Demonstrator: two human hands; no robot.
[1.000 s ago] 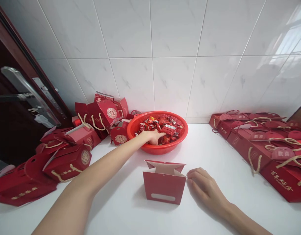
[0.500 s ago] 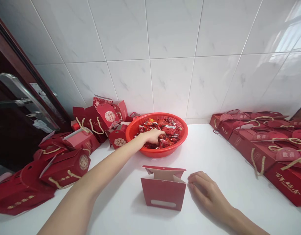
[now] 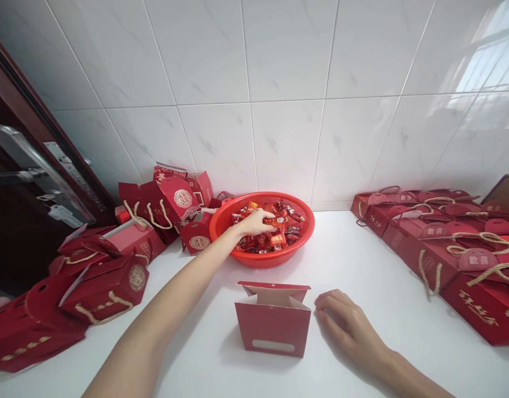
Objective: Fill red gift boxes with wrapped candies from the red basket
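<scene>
Left hand (image 3: 256, 223) among sweets (image 3: 277, 240)

It touches wrapped pieces in the red basket (image 3: 262, 260); I cannot tell whether it grips any. The right hand (image 3: 346, 321), loosely curled, unladen, rests on the counter (image 3: 339, 254) beside the open red box (image 3: 273, 327).

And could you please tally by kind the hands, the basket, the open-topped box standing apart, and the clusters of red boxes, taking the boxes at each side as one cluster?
Hands: 2, the left hand and the right hand
Basket: 1
Open-topped box standing apart: 1
Clusters of red boxes: 2, the left cluster and the right cluster
Total: 6
</scene>
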